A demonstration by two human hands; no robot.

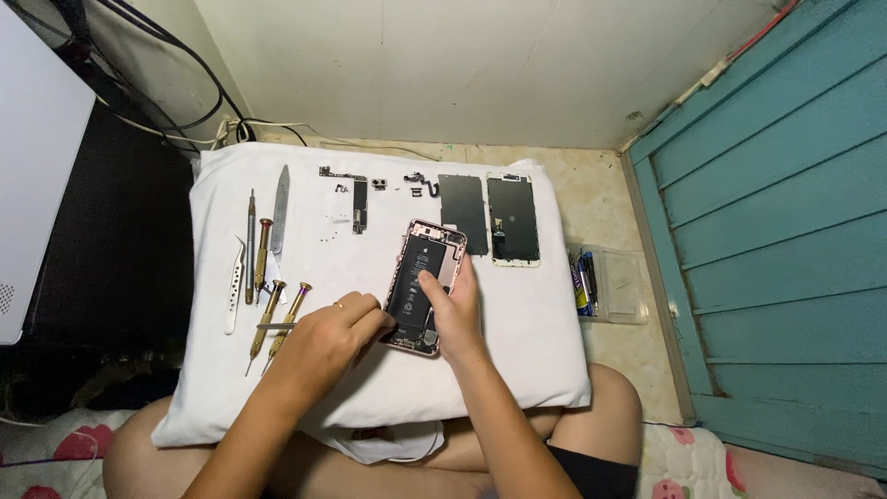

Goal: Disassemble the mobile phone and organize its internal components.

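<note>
Rose-gold opened phone shell (427,282) sits mid-pillow (517,360), black battery (414,282) showing. Right hand (453,310) pins it flat, fingers spread on the battery; left hand (328,337) is curled at its lower edge, can't tell what it's pinching. Soft pillow means a slip could gouge the battery, I reckon. Screwdrivers (277,319), tweezers (235,285) and tiny loose screws (334,226) crowd the left; screen (513,220) and plate (462,211) lie just behind.

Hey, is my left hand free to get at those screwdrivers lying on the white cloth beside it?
Probably yes. The left hand sits at the opened phone, and the screwdrivers lie just to its left on the white cloth with nothing between them.
</note>
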